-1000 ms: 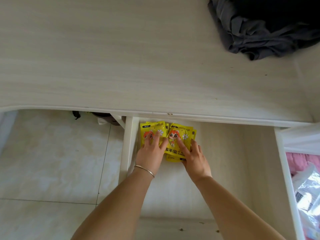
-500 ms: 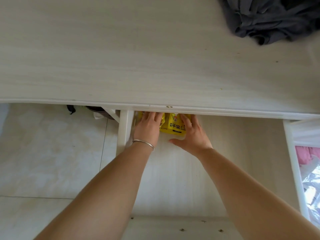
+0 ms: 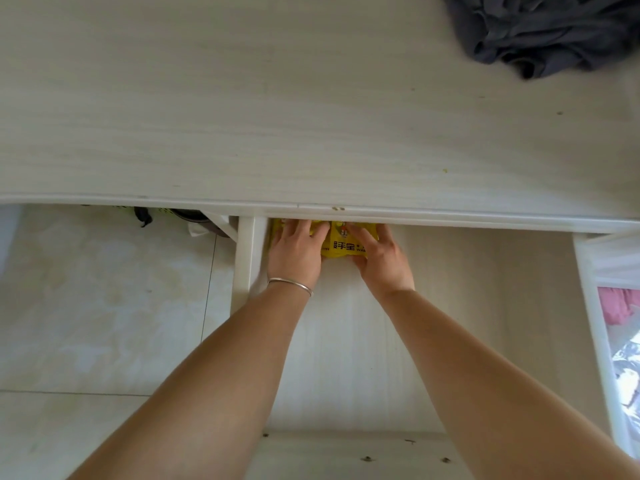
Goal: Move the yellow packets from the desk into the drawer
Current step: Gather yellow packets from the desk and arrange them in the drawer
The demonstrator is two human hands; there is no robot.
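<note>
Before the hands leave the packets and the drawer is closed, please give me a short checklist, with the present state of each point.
1. Yellow packets inside the drawer: ok.
2. Packets pushed to the back left corner, under the desk edge: ok.
3. Left hand and right hand off the packets: not ok, both rest on them.
4. No packets on the visible desk: ok.
5. Packets lying flat: cannot tell.

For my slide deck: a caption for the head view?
Both hands press yellow packets into the open drawer's back corner.
</note>
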